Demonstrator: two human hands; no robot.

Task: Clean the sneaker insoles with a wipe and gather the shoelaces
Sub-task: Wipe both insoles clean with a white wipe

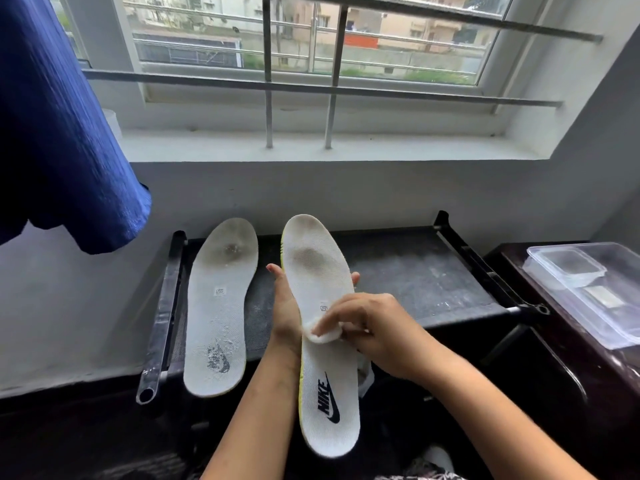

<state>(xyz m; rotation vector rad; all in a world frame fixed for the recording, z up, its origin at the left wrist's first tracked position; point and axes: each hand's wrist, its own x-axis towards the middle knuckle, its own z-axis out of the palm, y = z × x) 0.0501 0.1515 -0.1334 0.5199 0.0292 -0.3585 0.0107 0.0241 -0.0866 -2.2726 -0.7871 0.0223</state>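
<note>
White foam fills the middle of what we see: an insole with a yellow edge and a black Nike mark at its heel end, lifted off the black rack. Our left hand grips it from beneath, thumb on one edge and fingertips showing past the other. Our right hand pinches a small white wipe and presses it on the insole's midsection. A grey stain marks the toe area. Beside it, to the left, a second insole lies flat on the rack, dirtier, its logo worn, heel end hanging over the front edge. On a dark table to the right sits a clear plastic box. We cannot make out any shoelaces for certain.
</note>
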